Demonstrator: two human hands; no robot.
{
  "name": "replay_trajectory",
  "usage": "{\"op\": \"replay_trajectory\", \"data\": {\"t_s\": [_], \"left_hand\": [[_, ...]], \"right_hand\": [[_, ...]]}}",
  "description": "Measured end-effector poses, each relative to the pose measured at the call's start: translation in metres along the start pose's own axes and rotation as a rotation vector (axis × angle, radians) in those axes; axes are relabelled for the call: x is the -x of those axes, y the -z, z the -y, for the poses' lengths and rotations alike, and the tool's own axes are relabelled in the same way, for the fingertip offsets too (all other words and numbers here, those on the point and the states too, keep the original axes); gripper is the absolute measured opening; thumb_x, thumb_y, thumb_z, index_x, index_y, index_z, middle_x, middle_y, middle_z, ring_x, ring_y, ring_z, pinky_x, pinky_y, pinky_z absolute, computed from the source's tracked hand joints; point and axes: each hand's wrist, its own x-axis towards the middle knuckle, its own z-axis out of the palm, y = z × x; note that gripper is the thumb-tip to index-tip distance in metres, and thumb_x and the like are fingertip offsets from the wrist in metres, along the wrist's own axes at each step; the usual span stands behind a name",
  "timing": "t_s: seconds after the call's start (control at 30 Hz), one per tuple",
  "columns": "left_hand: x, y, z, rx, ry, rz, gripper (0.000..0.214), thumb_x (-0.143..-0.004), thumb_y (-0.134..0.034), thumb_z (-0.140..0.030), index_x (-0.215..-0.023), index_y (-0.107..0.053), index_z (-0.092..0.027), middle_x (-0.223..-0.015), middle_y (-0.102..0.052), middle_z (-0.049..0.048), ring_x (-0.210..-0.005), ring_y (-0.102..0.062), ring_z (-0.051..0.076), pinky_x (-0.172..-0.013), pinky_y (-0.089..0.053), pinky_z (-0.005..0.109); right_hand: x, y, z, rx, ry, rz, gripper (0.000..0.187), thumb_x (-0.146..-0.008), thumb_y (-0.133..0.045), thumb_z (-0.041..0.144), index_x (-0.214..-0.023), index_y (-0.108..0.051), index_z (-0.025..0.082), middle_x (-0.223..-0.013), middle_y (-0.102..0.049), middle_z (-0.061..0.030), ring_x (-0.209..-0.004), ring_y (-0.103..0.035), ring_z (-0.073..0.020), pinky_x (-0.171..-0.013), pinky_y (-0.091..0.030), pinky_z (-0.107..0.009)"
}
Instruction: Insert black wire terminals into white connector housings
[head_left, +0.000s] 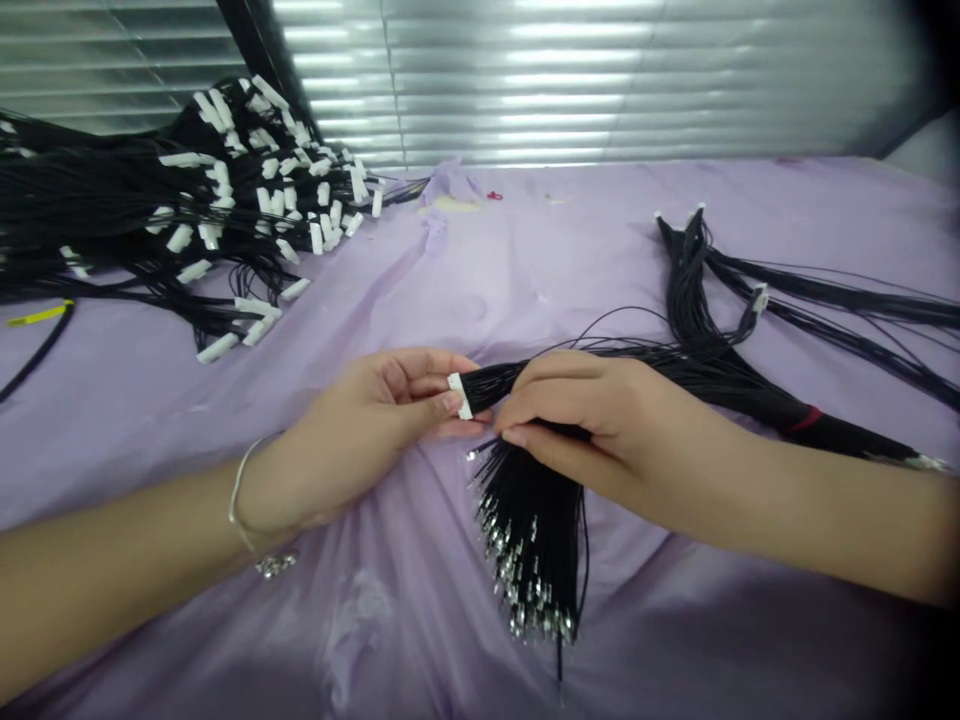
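Observation:
My left hand (pixel 375 410) pinches a small white connector (pixel 460 395) with black wires running out of it to the right. My right hand (pixel 585 405) is closed over a bundle of black wires (pixel 532 520) whose metal-tipped ends fan downward below the hand. The bundle runs right to a red band (pixel 806 418). Both hands meet at the middle of the purple cloth (pixel 480 270). A silver bracelet (pixel 259 545) sits on my left wrist.
A big pile of finished black wire harnesses with white connectors (pixel 225 190) lies at the back left. More black harnesses (pixel 750 290) lie at the right. A yellow tag (pixel 37 315) is at the left edge. Closed blinds (pixel 600 80) run behind the table.

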Motion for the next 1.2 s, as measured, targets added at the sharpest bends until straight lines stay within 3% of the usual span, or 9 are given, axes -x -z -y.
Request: {"op": "replay_trajectory", "data": {"t_s": [0.13, 0.33, 0.5, 1.2], "left_hand": [[0.0, -0.001, 0.0, -0.029, 0.013, -0.043, 0.015, -0.078, -0.072, -0.018, -0.093, -0.071, -0.021, -0.079, -0.074, -0.0018, -0.074, -0.069, 0.009, -0.075, -0.056, 0.016], [0.0, -0.001, -0.001, -0.105, 0.018, 0.0, 0.015, -0.082, -0.068, -0.02, -0.097, -0.07, -0.018, -0.093, -0.074, 0.0041, -0.084, -0.069, 0.014, -0.08, -0.056, 0.021], [0.0, 0.0, -0.001, -0.109, 0.045, 0.013, 0.015, -0.082, -0.068, -0.019, -0.097, -0.069, -0.017, -0.094, -0.075, 0.005, -0.085, -0.07, 0.015, -0.079, -0.058, 0.022], [0.0, -0.001, 0.0, -0.14, 0.039, -0.019, 0.017, -0.081, -0.069, -0.019, -0.098, -0.07, -0.018, -0.095, -0.075, 0.0035, -0.086, -0.07, 0.015, -0.08, -0.057, 0.021]], "right_hand": [[0.0, -0.001, 0.001, 0.016, -0.038, -0.032, 0.017, -0.091, -0.049, 0.017, -0.09, -0.067, 0.016, -0.091, -0.066, -0.0014, -0.081, -0.058, -0.0074, -0.077, -0.045, -0.019], [-0.008, 0.001, 0.002, 0.107, -0.242, -0.051, 0.013, -0.083, -0.054, 0.017, -0.073, -0.063, 0.016, -0.062, -0.058, 0.0043, -0.054, -0.048, -0.006, -0.054, -0.036, -0.02], [-0.011, 0.003, -0.001, 0.057, -0.34, -0.003, 0.014, -0.077, -0.053, 0.018, -0.064, -0.058, 0.018, -0.052, -0.052, 0.0067, -0.046, -0.042, -0.0054, -0.045, -0.03, -0.021], [-0.01, 0.002, 0.001, 0.04, -0.355, -0.008, 0.017, -0.075, -0.053, 0.017, -0.059, -0.056, 0.018, -0.048, -0.049, 0.0065, -0.043, -0.039, -0.0049, -0.041, -0.027, -0.021]]}}
